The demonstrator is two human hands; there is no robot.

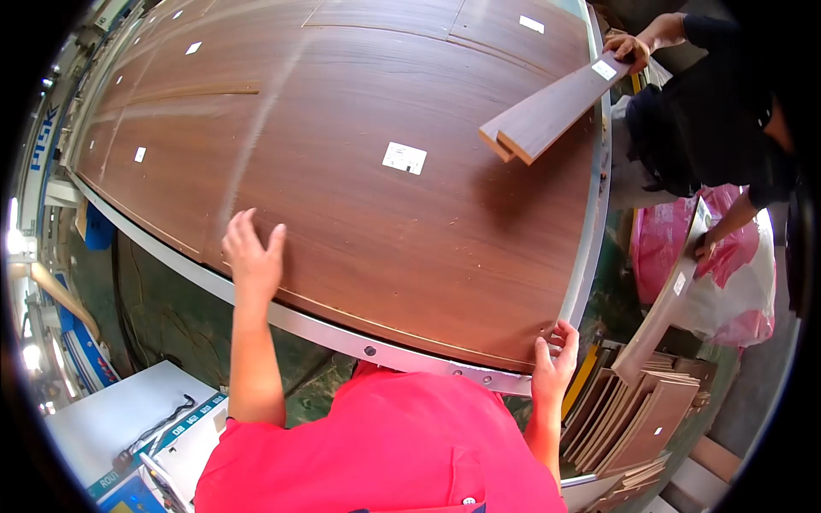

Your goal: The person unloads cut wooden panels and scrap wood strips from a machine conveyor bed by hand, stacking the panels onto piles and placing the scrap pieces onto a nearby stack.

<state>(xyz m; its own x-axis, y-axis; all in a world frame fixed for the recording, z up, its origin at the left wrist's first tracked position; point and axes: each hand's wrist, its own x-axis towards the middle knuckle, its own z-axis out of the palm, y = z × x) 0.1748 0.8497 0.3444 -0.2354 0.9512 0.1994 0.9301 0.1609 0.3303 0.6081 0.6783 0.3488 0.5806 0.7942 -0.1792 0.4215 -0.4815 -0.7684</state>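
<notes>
While my left hand, open with fingers spread, is over the near edge of the large brown panel, my right hand sits with bent fingers at the panel's near right corner; whether it grips, I cannot tell. The panel lies flat on the metal-edged tabletop. Above the panel's right side, a co-worker's hand holds brown boards.

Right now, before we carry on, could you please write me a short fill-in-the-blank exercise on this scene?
1. The large board is ____ in colour.
2. The wearer's ____ hand is at the near corner of this board.
3. The planks held by a co-worker's hand bear a ____ label.

Missing words: brown; right; white.
</notes>
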